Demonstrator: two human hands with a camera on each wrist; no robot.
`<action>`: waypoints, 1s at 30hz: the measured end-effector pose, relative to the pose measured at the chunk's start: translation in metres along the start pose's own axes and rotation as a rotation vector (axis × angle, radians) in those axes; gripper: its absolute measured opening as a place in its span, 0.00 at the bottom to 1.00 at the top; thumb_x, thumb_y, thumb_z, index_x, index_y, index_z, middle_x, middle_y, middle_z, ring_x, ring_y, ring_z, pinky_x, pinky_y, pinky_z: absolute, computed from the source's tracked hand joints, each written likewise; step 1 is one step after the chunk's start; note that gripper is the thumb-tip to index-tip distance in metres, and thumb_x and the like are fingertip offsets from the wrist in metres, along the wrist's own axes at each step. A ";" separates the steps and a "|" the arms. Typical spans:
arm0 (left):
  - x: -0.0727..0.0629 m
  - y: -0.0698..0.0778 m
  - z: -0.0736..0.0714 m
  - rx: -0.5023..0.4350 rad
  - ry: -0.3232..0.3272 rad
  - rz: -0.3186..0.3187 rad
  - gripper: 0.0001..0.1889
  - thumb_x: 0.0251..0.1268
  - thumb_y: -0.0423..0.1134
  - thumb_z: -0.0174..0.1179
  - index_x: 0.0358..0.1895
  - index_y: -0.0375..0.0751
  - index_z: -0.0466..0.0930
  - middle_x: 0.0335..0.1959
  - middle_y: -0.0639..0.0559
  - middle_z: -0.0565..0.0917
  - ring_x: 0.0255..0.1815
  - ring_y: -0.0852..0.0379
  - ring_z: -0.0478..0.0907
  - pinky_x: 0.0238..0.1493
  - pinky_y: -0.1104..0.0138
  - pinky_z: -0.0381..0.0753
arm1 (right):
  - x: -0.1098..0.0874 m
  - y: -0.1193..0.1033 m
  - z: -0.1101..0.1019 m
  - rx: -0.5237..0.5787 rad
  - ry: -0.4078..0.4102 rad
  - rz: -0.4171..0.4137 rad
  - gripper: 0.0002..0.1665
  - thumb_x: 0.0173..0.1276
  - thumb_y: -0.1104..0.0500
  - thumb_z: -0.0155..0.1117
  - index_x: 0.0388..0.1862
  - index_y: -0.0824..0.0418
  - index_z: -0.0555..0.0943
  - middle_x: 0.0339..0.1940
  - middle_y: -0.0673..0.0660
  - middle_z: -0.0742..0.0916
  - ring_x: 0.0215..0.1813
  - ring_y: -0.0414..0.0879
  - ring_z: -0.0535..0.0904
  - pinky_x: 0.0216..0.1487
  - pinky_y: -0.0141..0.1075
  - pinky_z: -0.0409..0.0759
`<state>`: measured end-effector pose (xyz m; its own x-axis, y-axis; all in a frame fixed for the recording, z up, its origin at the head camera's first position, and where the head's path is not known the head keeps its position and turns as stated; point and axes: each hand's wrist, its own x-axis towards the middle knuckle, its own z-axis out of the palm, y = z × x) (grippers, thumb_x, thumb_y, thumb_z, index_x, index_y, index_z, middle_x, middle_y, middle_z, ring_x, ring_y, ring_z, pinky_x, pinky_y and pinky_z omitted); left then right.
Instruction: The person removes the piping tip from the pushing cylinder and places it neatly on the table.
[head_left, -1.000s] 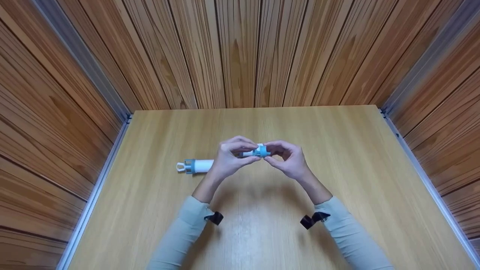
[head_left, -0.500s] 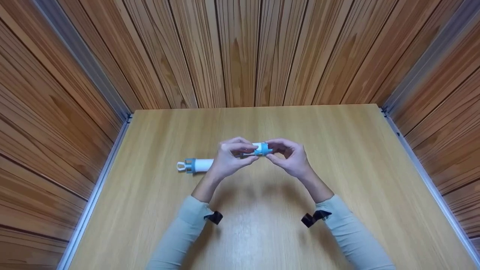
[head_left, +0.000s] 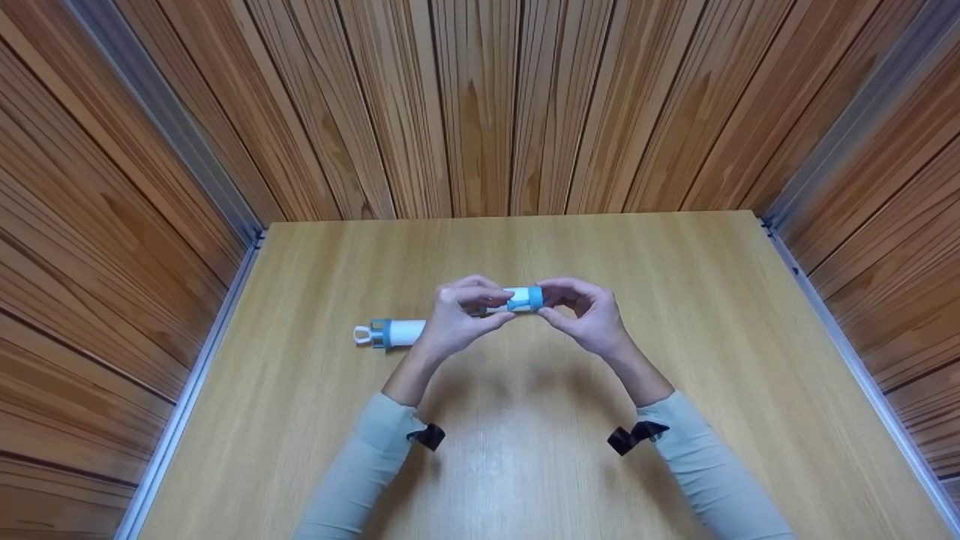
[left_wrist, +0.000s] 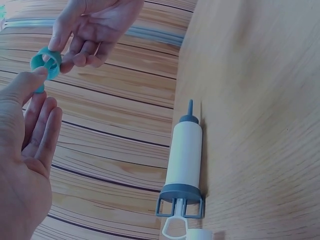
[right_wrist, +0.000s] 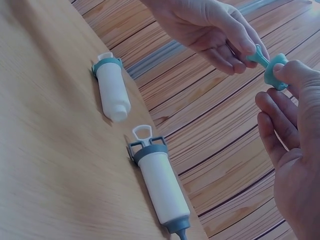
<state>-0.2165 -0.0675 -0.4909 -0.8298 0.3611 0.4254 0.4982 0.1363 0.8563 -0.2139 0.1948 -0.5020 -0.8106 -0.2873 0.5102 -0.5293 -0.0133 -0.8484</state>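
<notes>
The teal stemmed ring [right_wrist: 270,75] was held in the air between the hands, at the upper right of the right wrist view. The left hand [head_left: 454,319] pinched its narrow end, while the right hand [head_left: 590,320] pinched its round end. Lower in that same view, a grey-collared white cylinder [right_wrist: 162,187] lay on the wooden table [right_wrist: 50,165]; a teal-collared white cylinder [right_wrist: 114,90] lay toward the upper left. A plank wall [head_left: 480,105] spanned the top of the head view.
</notes>
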 end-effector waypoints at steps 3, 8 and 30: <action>0.000 -0.001 -0.001 0.011 0.004 -0.007 0.14 0.70 0.32 0.78 0.57 0.36 0.95 0.51 0.39 0.92 0.53 0.43 0.95 0.61 0.50 0.96 | -0.002 0.000 -0.005 -0.010 0.008 0.004 0.23 0.67 0.83 0.72 0.61 0.82 0.84 0.52 0.39 0.95 0.52 0.34 0.92 0.58 0.27 0.91; -0.002 -0.002 -0.002 0.015 0.005 -0.023 0.14 0.71 0.33 0.79 0.57 0.37 0.95 0.51 0.41 0.92 0.53 0.44 0.94 0.62 0.51 0.95 | -0.006 0.001 -0.013 -0.011 0.021 -0.005 0.23 0.66 0.84 0.71 0.61 0.82 0.84 0.53 0.41 0.95 0.52 0.34 0.92 0.58 0.27 0.91; 0.006 -0.005 -0.002 0.027 0.052 -0.066 0.14 0.71 0.35 0.79 0.57 0.39 0.95 0.52 0.42 0.92 0.55 0.47 0.95 0.63 0.54 0.95 | -0.014 0.007 -0.051 -0.065 0.067 0.008 0.23 0.65 0.85 0.71 0.60 0.84 0.84 0.48 0.40 0.95 0.49 0.34 0.92 0.57 0.25 0.90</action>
<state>-0.2241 -0.0677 -0.4921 -0.8727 0.3024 0.3834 0.4480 0.1838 0.8749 -0.2185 0.2472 -0.5078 -0.8287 -0.2221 0.5138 -0.5361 0.0514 -0.8426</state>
